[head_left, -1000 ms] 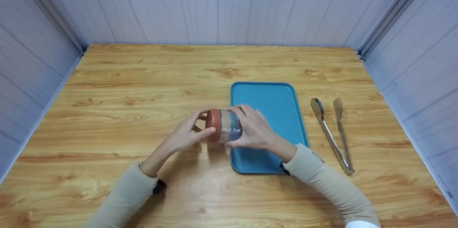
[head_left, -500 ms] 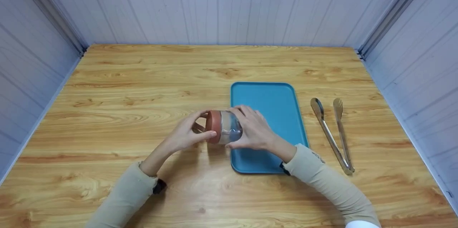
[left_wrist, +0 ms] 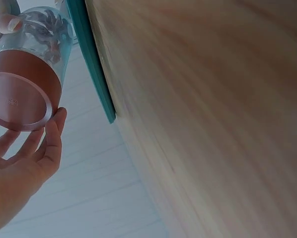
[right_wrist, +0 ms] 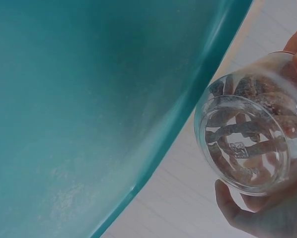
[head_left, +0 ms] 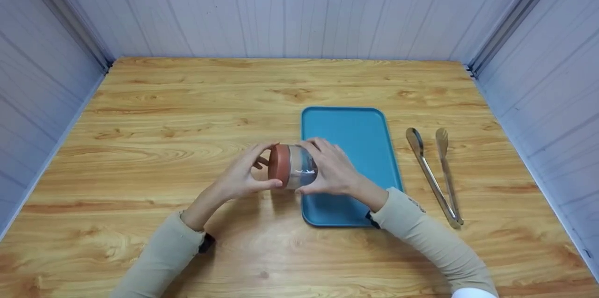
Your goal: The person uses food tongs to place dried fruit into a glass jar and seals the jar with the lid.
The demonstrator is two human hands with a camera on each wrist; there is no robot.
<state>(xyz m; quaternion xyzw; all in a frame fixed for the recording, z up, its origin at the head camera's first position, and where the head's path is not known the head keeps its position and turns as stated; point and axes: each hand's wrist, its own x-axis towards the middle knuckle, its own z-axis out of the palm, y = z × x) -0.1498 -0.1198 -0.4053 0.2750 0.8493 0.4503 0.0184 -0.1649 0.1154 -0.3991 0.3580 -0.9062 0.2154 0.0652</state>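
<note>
A clear jar (head_left: 302, 167) with a reddish-brown lid (head_left: 279, 167) lies sideways in the air between my hands, its lid toward the left. My left hand (head_left: 241, 175) grips the lid by its rim, thumb on the near side and fingers on the far side. Around the clear body curls my right hand (head_left: 331, 169), near the jar's base. In the left wrist view the lid's flat top (left_wrist: 19, 101) faces the camera. The right wrist view shows the round glass base (right_wrist: 245, 146), with dark twisted shapes visible through the glass.
A blue tray (head_left: 346, 125) lies on the wooden table (head_left: 187, 101), partly under my right hand and forearm. To its right rest metal tongs (head_left: 435, 181), their arms spread apart. Pale panel walls (head_left: 281, 8) stand at the back and both sides.
My left fingers and thumb have shifted around the lid's rim, the thumb slightly lower now. The right hand and the jar stay nearly in place.
</note>
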